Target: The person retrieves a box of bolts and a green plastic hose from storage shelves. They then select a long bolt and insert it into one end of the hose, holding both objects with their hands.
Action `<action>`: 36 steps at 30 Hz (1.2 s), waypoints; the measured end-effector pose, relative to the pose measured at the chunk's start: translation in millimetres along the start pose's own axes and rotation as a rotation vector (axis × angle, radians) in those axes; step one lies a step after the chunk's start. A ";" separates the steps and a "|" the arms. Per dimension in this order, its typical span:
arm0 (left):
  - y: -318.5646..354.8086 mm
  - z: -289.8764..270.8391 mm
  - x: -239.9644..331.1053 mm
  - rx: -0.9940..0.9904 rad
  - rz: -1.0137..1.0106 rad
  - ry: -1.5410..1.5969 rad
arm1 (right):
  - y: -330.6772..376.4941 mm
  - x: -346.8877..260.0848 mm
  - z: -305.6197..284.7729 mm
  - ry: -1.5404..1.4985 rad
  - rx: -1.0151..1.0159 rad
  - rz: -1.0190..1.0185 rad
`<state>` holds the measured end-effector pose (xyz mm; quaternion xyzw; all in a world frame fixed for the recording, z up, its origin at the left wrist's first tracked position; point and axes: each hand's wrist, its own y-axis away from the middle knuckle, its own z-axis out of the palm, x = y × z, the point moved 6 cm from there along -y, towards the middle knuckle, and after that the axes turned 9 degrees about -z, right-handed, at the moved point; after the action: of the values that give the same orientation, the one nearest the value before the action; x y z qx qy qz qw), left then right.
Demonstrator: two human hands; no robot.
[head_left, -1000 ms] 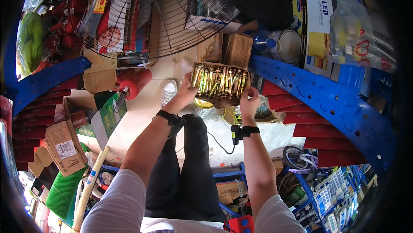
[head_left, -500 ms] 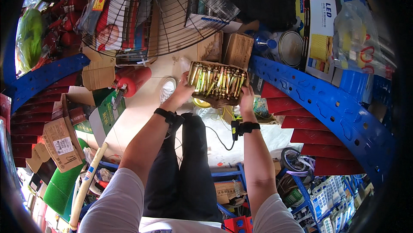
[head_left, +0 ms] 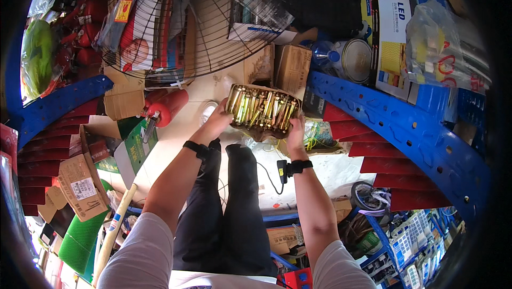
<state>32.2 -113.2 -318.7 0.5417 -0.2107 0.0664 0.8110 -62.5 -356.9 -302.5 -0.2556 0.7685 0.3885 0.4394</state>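
Between my two hands I hold an open cardboard box (head_left: pixel 274 135) packed with brass-coloured expansion bolts (head_left: pixel 261 108). My left hand (head_left: pixel 217 121) grips the box's left side, its fingers partly hidden behind the cardboard. On the opposite side my right hand (head_left: pixel 296 133) is closed round the right edge near the lower corner. The box is raised off the floor in front of my legs, its open top facing me. Each wrist carries a black strap.
A red fire extinguisher (head_left: pixel 166 106) lies left of the box. Blue perforated shelf beams (head_left: pixel 394 123) with dark red panels flank both sides. A wire fan guard (head_left: pixel 213 27) and brown cartons (head_left: pixel 293 70) stand ahead. Behind yellow-green wire (head_left: pixel 314 134) lies pale floor.
The box of bolts has shifted slightly left and a little nearer to me, both hands moving with it. My grip on it stays the same.
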 end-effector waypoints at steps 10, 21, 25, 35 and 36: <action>113.1 -9.0 25.4 -0.104 -0.027 -0.075 | 81.0 -80.4 11.5 -0.345 -0.196 0.106; 251.4 26.2 78.6 -0.362 0.197 -0.260 | 196.5 -213.7 -28.0 -0.558 -0.205 0.114; 291.8 39.0 94.9 -0.378 0.227 -0.375 | 226.3 -269.2 -45.1 -0.555 -0.224 0.051; 393.9 104.6 175.3 -0.487 -0.022 -0.467 | 299.6 -340.2 -76.0 -0.666 0.027 0.036; 393.7 108.2 176.5 -0.492 -0.034 -0.504 | 301.8 -345.4 -82.7 -0.674 0.040 0.015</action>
<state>30.0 -73.5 124.4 0.3328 -0.4049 -0.1355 0.8408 -156.7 -235.8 137.7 -0.0984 0.5894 0.4394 0.6707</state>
